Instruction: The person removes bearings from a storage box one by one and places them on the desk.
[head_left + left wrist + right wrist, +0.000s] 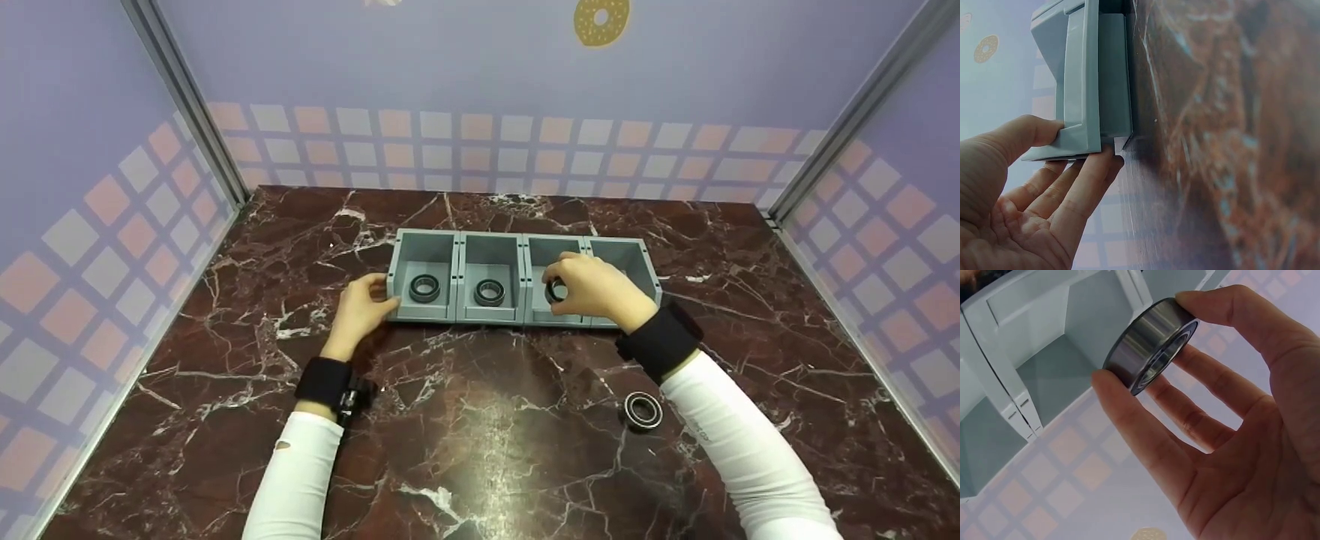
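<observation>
A row of joined grey bins (pixel 491 315) stands on the marbled table. My left hand (pixel 362 307) grips the left end of the row, thumb over the front rim and fingers against the outer side wall (pixel 1072 147). Between thumb and fingers my right hand (pixel 600 289) pinches a ball bearing (pixel 1154 343) by its outer ring, over the third bin from the left. One bearing (pixel 424 288) lies in the leftmost bin and another (pixel 489 292) in the second. The rightmost bin (pixel 626 259) is partly hidden behind my right hand.
On the table (pixel 480 420), near my right forearm, lies another ball bearing (pixel 643 411). Tiled-pattern walls (pixel 480 142) enclose the back and both sides, with metal posts (pixel 191 112) at the corners.
</observation>
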`<state>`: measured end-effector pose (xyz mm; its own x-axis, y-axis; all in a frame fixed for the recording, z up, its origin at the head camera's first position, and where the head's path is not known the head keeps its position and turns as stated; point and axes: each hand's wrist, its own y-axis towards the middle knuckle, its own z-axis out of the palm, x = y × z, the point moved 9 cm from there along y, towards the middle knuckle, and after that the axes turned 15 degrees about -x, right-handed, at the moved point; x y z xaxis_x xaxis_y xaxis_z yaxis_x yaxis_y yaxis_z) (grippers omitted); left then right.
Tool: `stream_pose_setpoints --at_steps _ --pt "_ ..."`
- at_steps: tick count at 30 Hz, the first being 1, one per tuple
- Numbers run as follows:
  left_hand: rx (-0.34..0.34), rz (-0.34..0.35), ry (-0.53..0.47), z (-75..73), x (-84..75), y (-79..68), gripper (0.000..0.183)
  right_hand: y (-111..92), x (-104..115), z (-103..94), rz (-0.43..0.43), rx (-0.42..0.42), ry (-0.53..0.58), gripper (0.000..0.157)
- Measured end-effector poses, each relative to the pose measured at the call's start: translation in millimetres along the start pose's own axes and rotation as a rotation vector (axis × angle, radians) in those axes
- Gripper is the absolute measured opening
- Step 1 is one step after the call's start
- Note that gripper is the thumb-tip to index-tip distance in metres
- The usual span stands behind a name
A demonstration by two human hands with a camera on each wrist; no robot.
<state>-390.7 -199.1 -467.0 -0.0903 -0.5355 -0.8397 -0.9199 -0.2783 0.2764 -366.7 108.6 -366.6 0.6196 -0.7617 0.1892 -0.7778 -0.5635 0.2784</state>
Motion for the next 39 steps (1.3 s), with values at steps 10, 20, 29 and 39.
stream_pose_setpoints --at_steps 10,20,29,39 --pt "0.014 -0.008 0.007 0.1 1.1 -0.2 0.049 -12.6 12.5 -1.0 -0.070 -0.055 0.001 0.029" --pt "0.008 -0.005 0.001 0.3 0.1 -0.2 0.049 -28.0 16.9 5.1 -0.059 -0.031 -0.004 0.037" --pt "0.003 -0.009 -0.019 0.2 1.1 0.1 0.047 -41.1 18.3 12.5 -0.057 -0.044 0.005 0.034" --pt "0.009 -0.006 0.013 -1.3 -2.2 -1.8 0.049 -55.5 25.4 20.7 -0.080 -0.040 0.022 0.024"
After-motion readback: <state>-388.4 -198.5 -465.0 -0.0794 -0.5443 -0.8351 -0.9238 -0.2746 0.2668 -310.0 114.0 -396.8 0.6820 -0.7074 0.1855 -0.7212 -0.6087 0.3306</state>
